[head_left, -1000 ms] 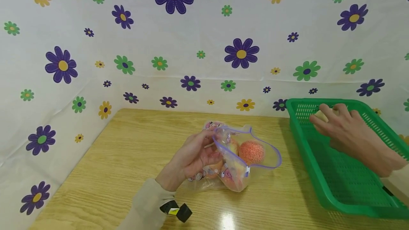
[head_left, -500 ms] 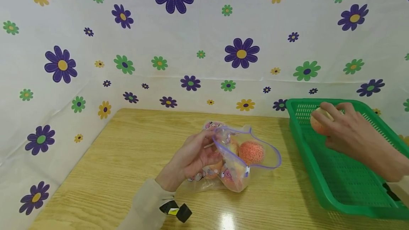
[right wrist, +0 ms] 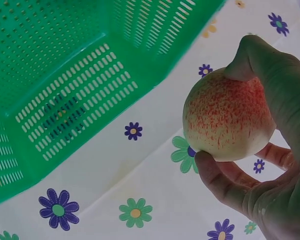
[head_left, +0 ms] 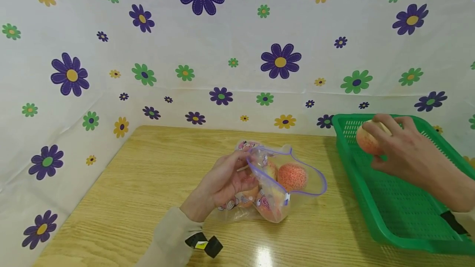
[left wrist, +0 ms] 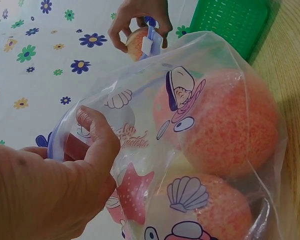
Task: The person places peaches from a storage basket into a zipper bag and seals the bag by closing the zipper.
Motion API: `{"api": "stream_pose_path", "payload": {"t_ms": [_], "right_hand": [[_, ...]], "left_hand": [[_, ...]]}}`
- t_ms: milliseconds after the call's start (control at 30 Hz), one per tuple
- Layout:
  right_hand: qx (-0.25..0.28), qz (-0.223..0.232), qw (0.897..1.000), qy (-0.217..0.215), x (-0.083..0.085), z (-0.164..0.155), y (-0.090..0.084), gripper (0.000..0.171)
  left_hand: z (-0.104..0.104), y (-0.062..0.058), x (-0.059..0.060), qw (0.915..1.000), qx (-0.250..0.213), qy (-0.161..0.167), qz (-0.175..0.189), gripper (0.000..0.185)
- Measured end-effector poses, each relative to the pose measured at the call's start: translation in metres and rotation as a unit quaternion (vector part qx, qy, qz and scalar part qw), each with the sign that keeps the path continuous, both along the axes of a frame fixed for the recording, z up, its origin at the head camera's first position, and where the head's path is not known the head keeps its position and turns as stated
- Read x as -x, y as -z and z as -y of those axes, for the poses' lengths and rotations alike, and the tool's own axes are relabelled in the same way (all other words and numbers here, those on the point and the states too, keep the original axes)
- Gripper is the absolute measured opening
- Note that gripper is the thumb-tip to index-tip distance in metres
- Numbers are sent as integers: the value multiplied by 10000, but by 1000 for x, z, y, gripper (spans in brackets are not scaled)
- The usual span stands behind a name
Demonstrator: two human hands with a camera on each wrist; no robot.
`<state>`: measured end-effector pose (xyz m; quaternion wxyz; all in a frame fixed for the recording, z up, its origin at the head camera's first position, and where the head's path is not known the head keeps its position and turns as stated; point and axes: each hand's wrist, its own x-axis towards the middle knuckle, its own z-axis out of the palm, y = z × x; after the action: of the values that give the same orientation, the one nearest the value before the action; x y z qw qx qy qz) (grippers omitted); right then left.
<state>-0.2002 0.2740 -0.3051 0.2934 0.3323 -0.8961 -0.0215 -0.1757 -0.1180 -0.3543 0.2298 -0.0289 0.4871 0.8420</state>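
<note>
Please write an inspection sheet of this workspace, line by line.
Surface: wooden table, glossy, with a light glare near the front edge.
Job's things: clear printed zip bag holding orange fruits; peach lifted over the green basket.
Clutter: small black object by the left sleeve.
Grippers: left hand pinches the bag's rim open; right hand grips the peach.
Cables: nothing seen.
Surroundings: white cloth with flower print behind and left.
</note>
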Motion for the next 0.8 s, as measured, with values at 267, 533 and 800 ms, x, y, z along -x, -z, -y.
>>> {"api": "stream_pose_path", "payload": {"t_ms": [267, 533, 800], "right_hand": [[247, 202, 9995, 57, -5, 9, -4, 78], [610, 281, 9977, -117, -11, 15, -7, 82], [1062, 360, 9927, -433, -18, 25, -6, 77]], "left_hand": [[0, 0, -1, 10000, -30, 15, 2, 15], [0, -1, -1, 10000, 7, 0, -31, 15], [-1, -1, 0, 10000, 26, 13, -17, 17]]}}
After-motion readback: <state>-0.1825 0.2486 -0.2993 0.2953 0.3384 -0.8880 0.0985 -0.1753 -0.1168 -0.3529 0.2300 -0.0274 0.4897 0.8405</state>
